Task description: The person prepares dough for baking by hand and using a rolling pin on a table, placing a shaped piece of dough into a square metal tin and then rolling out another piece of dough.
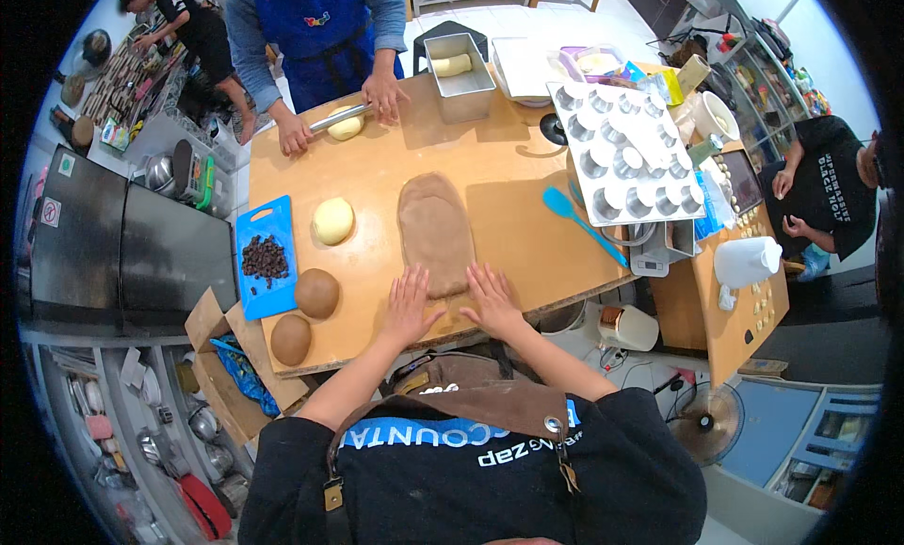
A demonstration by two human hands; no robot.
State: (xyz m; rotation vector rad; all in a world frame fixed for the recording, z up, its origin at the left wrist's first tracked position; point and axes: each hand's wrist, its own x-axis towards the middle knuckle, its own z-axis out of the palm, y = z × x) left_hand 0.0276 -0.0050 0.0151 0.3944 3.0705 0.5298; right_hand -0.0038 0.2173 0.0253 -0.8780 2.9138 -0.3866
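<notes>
A long flattened sheet of brown dough (436, 227) lies lengthwise in front of me on the wooden table (527, 230). At its near end, my left hand (409, 307) rests by the left edge with fingers stretched out. My right hand (491, 302) lies opposite, fingers spread, touching the right edge. Neither hand grips anything. Left of the sheet sit a pale yellow dough ball (332, 221) and two brown dough balls, one (317, 293) above the other (291, 340). A blue cutting board (266, 295) beside them carries a heap of dark chopped pieces (265, 260).
Across the table a co-worker's hands hold a metal rolling pin (341, 118) over yellow dough (347, 128). A loaf tin (461, 103) with dough stands nearby. To the right are a blue spatula (584, 227), a muffin tray (626, 154) and a scale (650, 263). Another person stands at far right.
</notes>
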